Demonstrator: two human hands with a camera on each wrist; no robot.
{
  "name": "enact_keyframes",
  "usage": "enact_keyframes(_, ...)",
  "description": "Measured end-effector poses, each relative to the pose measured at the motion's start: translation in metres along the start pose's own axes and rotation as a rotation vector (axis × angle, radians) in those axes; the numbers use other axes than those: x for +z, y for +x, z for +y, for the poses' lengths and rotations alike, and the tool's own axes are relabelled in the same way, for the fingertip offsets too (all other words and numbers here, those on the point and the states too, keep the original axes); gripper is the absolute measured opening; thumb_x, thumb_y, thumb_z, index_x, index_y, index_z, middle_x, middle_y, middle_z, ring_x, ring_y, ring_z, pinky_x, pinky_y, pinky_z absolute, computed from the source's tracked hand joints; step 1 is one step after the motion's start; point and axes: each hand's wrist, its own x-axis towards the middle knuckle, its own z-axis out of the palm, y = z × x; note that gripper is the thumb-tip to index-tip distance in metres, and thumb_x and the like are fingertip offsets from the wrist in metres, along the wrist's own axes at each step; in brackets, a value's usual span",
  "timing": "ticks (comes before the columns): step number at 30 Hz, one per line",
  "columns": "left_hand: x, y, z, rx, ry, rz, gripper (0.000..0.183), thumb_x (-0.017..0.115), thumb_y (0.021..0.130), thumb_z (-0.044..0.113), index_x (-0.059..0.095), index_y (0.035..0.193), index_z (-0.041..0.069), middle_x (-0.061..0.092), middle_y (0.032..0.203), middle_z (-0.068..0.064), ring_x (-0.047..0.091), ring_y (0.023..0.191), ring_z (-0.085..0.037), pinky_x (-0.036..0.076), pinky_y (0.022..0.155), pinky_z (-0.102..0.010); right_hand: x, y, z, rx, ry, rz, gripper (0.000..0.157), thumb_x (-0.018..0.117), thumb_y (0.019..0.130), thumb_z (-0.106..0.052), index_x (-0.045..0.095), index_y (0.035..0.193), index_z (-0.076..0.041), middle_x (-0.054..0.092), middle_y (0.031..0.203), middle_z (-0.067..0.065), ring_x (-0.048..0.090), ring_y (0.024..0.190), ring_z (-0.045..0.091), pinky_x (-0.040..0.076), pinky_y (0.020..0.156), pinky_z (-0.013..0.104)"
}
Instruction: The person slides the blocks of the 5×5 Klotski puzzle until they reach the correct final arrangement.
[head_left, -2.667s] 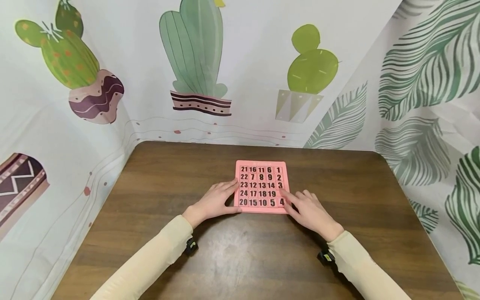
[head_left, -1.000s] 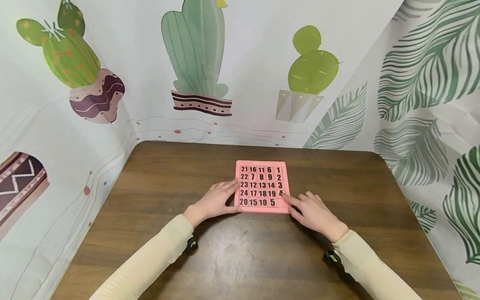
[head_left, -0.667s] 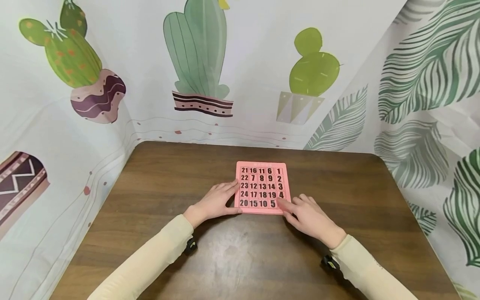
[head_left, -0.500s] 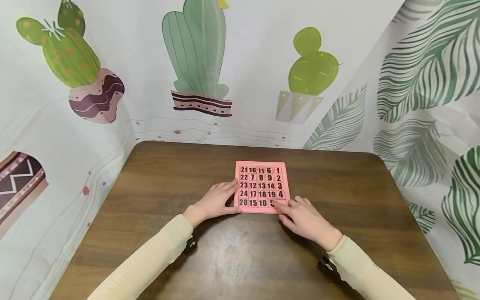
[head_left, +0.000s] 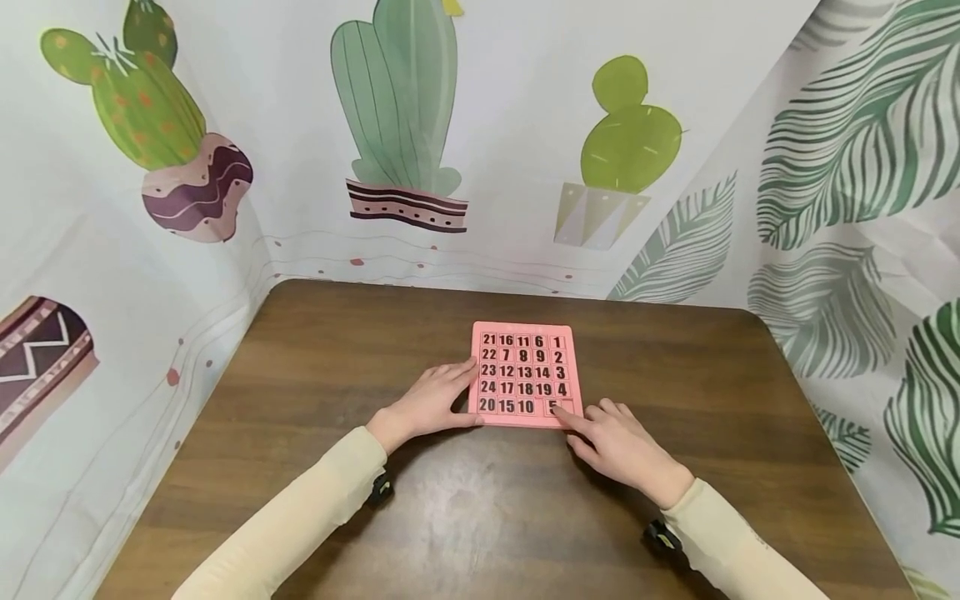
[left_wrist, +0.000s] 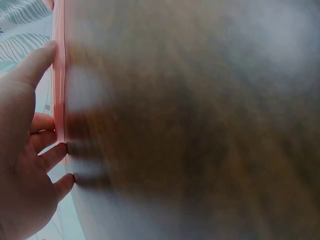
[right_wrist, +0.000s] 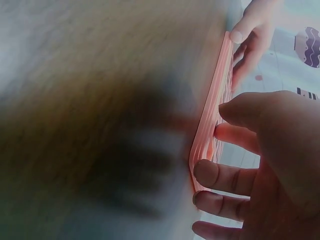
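A pink number slide puzzle (head_left: 523, 422) lies flat on the brown table. My left hand (head_left: 423, 407) braces its left side, thumb by the near corner and fingers spread along the edge. In the left wrist view, the thumb (left_wrist: 37, 65) touches the puzzle's pink rim (left_wrist: 59, 85). My right hand (head_left: 626, 442) reaches in from the right with its index finger extended onto the "5" tile (head_left: 550, 406) in the bottom row. That tile sits between two narrow gaps. In the right wrist view, the index fingertip (right_wrist: 230, 134) is at the face of the puzzle and the other fingers hang loosely below.
The wooden table (head_left: 465, 517) extends around the puzzle. Behind it hangs a white cloth (head_left: 510, 125) printed with cacti and leaves. A small dark device (head_left: 662, 537) is strapped under the right wrist, another dark device (head_left: 380, 489) under the left.
The "4" tile has moved up from the bottom right corner to below the "3". My right index finger has then gone down to the "5" tile, which has shifted slightly right. The left hand stays put.
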Motion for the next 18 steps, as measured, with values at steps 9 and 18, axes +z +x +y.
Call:
enact_keyframes(9,-0.002,0.0001,-0.0005,0.012,-0.005,0.005,0.093,0.07,0.094,0.057,0.038,0.16,0.0,0.03,0.168,-0.018,0.037,0.151,-0.037,0.028,0.121,-0.058,-0.0046,-0.0064,0.0062,0.013,0.0,-0.015,0.045,0.074,0.095,-0.026,0.07,0.139,-0.018,0.059,0.079,0.0,0.046,0.078,0.022,0.042,0.073,0.039)
enact_keyframes(18,-0.0051,0.0001,0.0006,0.016,-0.014,0.003,0.092,0.07,0.094,0.056,0.038,0.16,0.0,0.03,0.168,-0.018,0.037,0.15,-0.038,0.028,0.121,-0.058,-0.0066,0.0004,-0.0003,-0.002,-0.014,0.001,0.043,0.075,0.095,-0.026,0.072,0.136,-0.017,0.059,0.081,0.0,0.049,0.081,0.024,0.043,0.075,0.041)
